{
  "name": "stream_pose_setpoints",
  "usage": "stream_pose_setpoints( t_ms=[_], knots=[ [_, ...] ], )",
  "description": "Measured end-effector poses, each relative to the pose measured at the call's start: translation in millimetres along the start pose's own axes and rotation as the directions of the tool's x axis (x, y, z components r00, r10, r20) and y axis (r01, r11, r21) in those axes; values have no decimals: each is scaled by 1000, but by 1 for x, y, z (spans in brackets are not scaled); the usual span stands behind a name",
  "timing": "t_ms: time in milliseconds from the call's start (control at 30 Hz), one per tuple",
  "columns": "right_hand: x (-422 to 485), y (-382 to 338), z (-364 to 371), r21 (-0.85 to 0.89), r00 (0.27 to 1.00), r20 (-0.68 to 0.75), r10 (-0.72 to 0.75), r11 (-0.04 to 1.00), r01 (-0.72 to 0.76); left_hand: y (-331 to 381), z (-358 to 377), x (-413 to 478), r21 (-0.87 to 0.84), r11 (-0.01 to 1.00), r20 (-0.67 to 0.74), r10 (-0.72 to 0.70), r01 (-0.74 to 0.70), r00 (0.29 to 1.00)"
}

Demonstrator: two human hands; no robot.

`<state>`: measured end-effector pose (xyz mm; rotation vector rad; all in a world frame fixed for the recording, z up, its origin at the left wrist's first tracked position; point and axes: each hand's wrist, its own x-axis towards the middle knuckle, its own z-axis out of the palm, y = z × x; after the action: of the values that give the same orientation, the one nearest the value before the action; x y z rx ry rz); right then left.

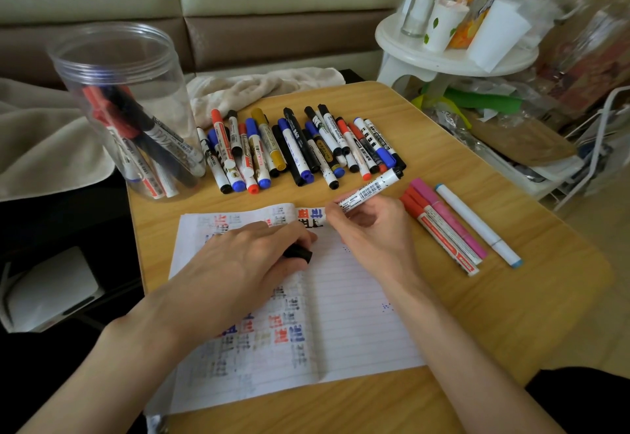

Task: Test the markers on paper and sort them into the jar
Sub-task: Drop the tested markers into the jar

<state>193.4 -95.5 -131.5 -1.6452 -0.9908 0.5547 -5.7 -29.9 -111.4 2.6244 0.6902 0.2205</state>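
The testing step is in hand. A white marker (371, 190) is held in the right hand (371, 225), pinched between the thumb and the curled fingers. Its tip is brought down to the top edge of the paper (358, 314), where bold black and red strokes are seen. The tip itself is hidden by the fingers, so it cannot be said for sure that it touches the sheet. The left hand (245, 256) is laid on the paper, left of the marker, and its fingers are curled round a black cap (298, 252).

Behind the paper a row (300, 147) of many markers is laid on the table (511, 297); these are judged as not yet tested. Right of the paper a group (453, 225) of 4 is set apart: 2 red, 1 pink, 1 white with blue ends. The jar (136, 109) stands behind the left corner of the paper, and several markers are kept in it.

For the next move, a clear stroke must be looked for on the paper. Then the cap is to be pressed back on the tip. After that the marker is to be put in the jar or with the group, as the stroke decides.
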Motion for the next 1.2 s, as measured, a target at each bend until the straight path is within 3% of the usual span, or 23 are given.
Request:
stream_pose_setpoints(
  t_ms=[833,1200],
  knots=[
    [1,2,-2,-20,998,-62,-30,999,29,-1,1,0,1,1000,5,-3,3,1000],
    [0,0,-2,-31,1000,-18,-2,1000,1,-1,1,1,4,1000,0,-6,6,1000]
  ],
)
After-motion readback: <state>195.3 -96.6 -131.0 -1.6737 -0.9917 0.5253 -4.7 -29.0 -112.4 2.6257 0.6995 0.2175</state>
